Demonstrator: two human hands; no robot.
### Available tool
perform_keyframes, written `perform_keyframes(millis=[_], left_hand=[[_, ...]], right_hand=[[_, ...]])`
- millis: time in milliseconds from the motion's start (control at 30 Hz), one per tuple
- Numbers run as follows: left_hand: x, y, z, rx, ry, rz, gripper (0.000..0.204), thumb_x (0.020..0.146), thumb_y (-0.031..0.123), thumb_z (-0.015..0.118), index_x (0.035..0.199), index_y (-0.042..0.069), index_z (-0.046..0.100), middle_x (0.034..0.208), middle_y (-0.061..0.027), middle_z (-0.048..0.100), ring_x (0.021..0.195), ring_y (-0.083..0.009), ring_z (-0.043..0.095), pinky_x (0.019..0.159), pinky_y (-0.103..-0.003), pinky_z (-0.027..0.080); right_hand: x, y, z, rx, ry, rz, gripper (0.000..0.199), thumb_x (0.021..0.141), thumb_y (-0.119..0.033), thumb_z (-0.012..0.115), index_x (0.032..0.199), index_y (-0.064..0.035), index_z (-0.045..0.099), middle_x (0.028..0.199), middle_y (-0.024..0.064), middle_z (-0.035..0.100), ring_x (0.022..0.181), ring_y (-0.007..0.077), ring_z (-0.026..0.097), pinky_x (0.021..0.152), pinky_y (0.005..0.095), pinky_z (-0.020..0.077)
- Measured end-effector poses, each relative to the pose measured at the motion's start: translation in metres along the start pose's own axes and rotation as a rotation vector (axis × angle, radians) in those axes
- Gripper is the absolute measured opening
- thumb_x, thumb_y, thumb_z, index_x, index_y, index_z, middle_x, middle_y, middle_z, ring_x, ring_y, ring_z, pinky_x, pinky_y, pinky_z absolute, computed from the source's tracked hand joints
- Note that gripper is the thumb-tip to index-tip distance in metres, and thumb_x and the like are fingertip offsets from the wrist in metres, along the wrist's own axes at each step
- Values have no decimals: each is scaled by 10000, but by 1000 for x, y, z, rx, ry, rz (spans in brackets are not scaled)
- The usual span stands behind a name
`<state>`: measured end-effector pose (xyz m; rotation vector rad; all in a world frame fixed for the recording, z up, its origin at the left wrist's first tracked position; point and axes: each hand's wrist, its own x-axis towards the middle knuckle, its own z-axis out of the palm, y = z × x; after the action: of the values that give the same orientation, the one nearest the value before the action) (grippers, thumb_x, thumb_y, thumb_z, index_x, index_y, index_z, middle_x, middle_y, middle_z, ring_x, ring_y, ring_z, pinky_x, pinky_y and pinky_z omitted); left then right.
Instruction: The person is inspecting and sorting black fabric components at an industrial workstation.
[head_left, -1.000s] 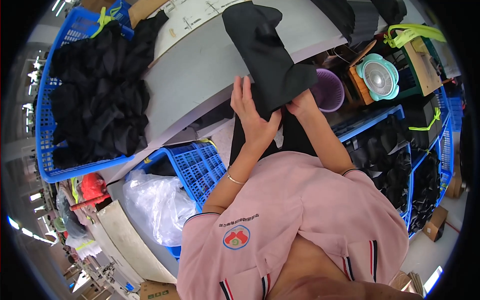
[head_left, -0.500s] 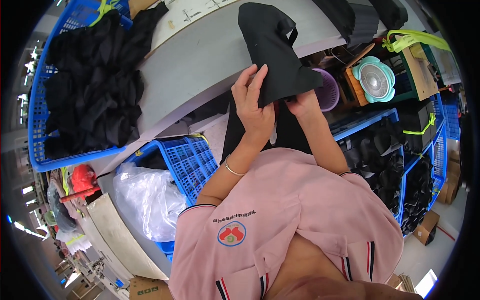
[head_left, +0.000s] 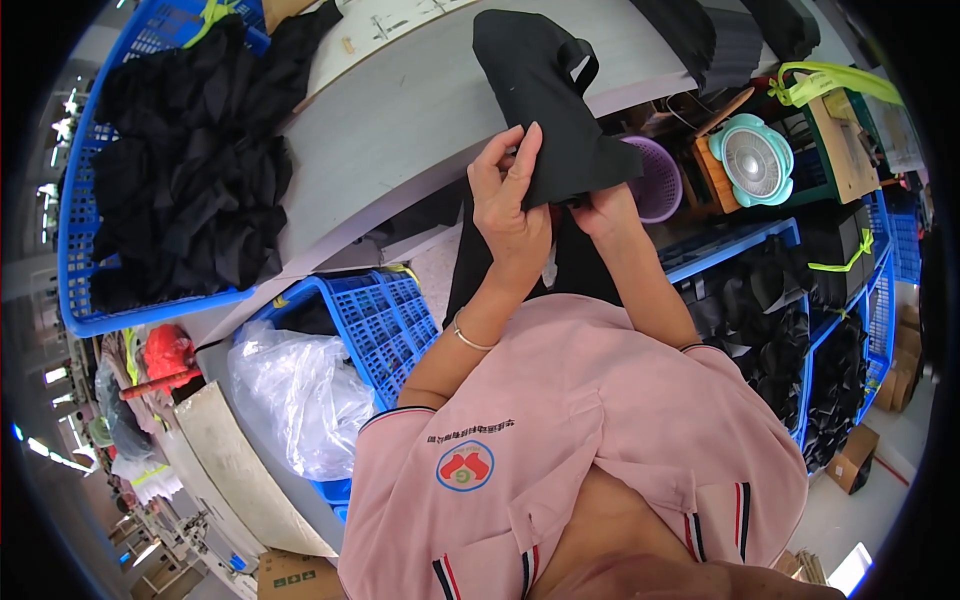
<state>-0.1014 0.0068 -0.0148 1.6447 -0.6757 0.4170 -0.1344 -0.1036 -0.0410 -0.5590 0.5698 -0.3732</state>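
A black fabric piece (head_left: 548,110) with a small loop of strap on its right side stretches from my hands up over the edge of the grey table (head_left: 360,140). My left hand (head_left: 510,195) pinches its near left edge, with some fingers lying on top of the cloth and the thumb side under it. My right hand (head_left: 607,208) grips the near lower edge, and its fingertips are hidden beneath the fabric. The far end of the piece lies on the tabletop.
Left on the table stands a blue basket (head_left: 75,250) heaped with black fabric pieces (head_left: 190,170). Stacked black pieces (head_left: 725,50) lie at the far right. Below are a purple bin (head_left: 655,180), a turquoise fan (head_left: 757,160), blue crates (head_left: 800,330) and a clear plastic bag (head_left: 300,400).
The raised fingers of my left hand have shifted slightly up and right over the cloth. The fabric has moved only a little, and my right hand stays nearly in place.
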Motion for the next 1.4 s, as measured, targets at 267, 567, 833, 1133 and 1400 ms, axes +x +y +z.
perform_keyframes(millis=[267,567,833,1133,1400], left_hand=[[0,-5,-2,64,-13,32,663,684,-177,609,1279,109,670,1223,-94,594,937,-224,555,822,-305,490],[-5,-12,3,-1,16,20,723,660,-208,548,1304,104,652,1258,-104,578,960,-233,558,839,-305,496],[-13,-20,-11,-130,-148,17,632,801,-8,570,1427,-10,480,1429,-207,441,1176,-298,551,887,-312,489],[-18,-47,-8,-115,-52,-208,541,890,-8,518,1430,18,485,1280,-217,602,1157,-261,621,909,-310,494],[-36,-109,1,-621,123,-813,402,998,103,458,1381,27,551,1004,-61,700,830,-84,647,732,-253,548]], right_hand=[[7,9,-9,61,-40,13,386,935,-328,639,1226,-76,601,1163,60,666,1021,174,660,850,323,562],[12,12,-6,70,-65,29,377,906,-283,672,1219,-84,603,1158,64,655,1050,183,633,887,357,531],[29,20,-23,85,-99,-20,446,935,-260,630,1314,-41,545,1250,105,622,1112,244,625,961,408,534],[76,49,-31,-523,-57,-603,443,977,-156,594,1380,-17,475,1341,120,563,1209,267,559,995,369,484],[104,29,-40,-1200,-389,-266,438,962,-239,522,1298,41,545,1328,226,562,1178,374,562,1048,410,398]])
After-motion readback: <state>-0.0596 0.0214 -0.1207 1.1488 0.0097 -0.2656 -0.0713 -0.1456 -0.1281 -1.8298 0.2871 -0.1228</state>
